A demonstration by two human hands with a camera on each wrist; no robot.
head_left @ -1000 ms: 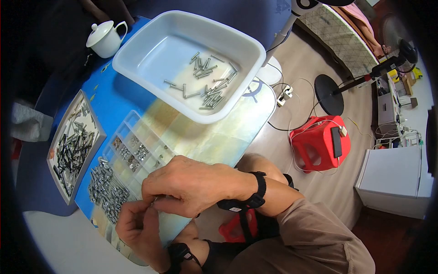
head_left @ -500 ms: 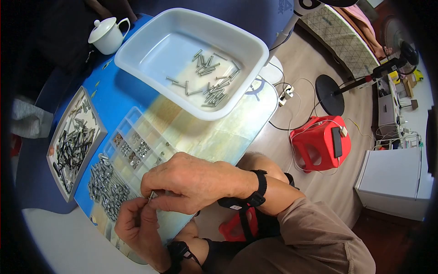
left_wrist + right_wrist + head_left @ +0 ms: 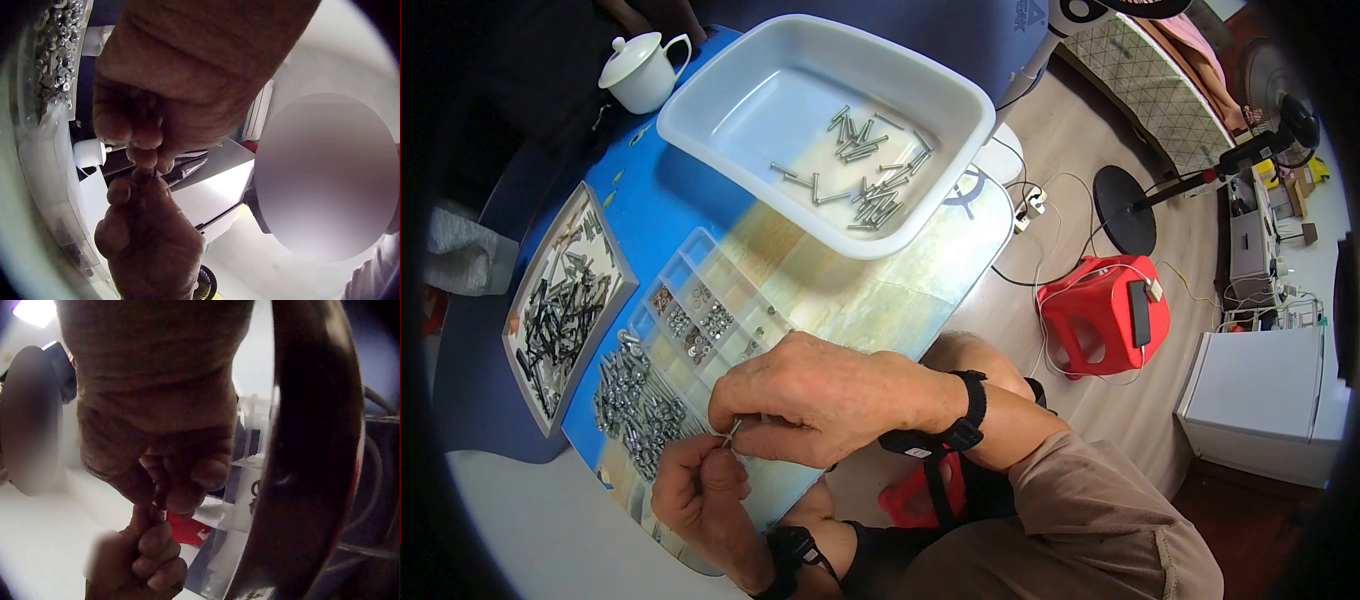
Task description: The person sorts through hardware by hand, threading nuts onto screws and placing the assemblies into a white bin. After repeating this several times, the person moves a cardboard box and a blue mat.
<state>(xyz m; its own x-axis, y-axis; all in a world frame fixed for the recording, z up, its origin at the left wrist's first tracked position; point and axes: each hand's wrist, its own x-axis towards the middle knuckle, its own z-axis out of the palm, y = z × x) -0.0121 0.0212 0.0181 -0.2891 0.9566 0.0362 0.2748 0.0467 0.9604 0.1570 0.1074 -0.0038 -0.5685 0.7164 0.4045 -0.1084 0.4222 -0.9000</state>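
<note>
In the head view my right hand (image 3: 820, 400) and left hand (image 3: 710, 500) meet fingertip to fingertip over the table's near edge. Between them shows a small silver screw (image 3: 731, 432), mostly covered by the fingers. My right thumb and index finger pinch one end of it, and my left thumb and index finger pinch the other. The left wrist view has the left hand (image 3: 181, 75) above the right, fingertips together. From the right wrist, the right hand (image 3: 156, 425) hides most of the screw. A heap of silver screws (image 3: 635, 400) lies beside the left hand.
Beyond the hands is a clear divided box (image 3: 700, 245) with small nuts and washers. A white tub (image 3: 700, 130) holds several long screws. At left stands a tray (image 3: 622, 285) of dark and silver screws. A lidded white cup (image 3: 640, 85) and a red stool (image 3: 1090, 330) are farther off.
The left thumb has shifted and bent at the fingertips, and more of the screw shows between the hands. The right hand stays nearly in place. The view has tilted slightly.
</note>
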